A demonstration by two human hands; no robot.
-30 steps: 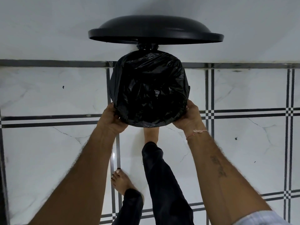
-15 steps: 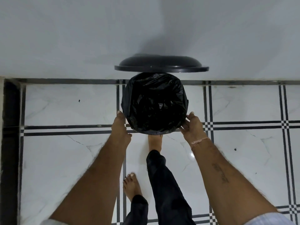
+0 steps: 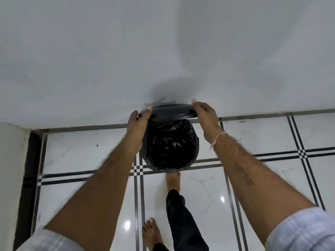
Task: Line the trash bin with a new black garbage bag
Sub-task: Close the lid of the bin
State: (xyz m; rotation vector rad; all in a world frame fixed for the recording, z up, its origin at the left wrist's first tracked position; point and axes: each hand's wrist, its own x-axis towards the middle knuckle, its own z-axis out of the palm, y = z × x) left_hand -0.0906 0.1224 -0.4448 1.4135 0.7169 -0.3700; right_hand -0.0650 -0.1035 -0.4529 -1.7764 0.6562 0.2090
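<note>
A round trash bin stands on the floor against the wall, hidden under a crinkled black garbage bag [image 3: 170, 145] that lines its mouth and folds over its rim. The bin's black lid [image 3: 172, 110] stands raised behind the opening, blurred at its left end. My left hand [image 3: 138, 122] holds the lid's left edge, fingers curled over it. My right hand [image 3: 204, 113] grips the lid's right edge, thumb and fingers pinched on the rim. One bare foot [image 3: 173, 182] rests at the bin's front base.
A plain white wall [image 3: 163, 51] rises right behind the bin. White marble floor tiles with black double stripes [image 3: 253, 178] spread around it. A dark strip and a wall corner [image 3: 27, 169] run down the left side. My other foot [image 3: 151, 232] is set further back.
Both hands have left the bag-covered sides of the bin and gone up to the lid's two edges. The view has pulled back and up, so the bin looks smaller.
</note>
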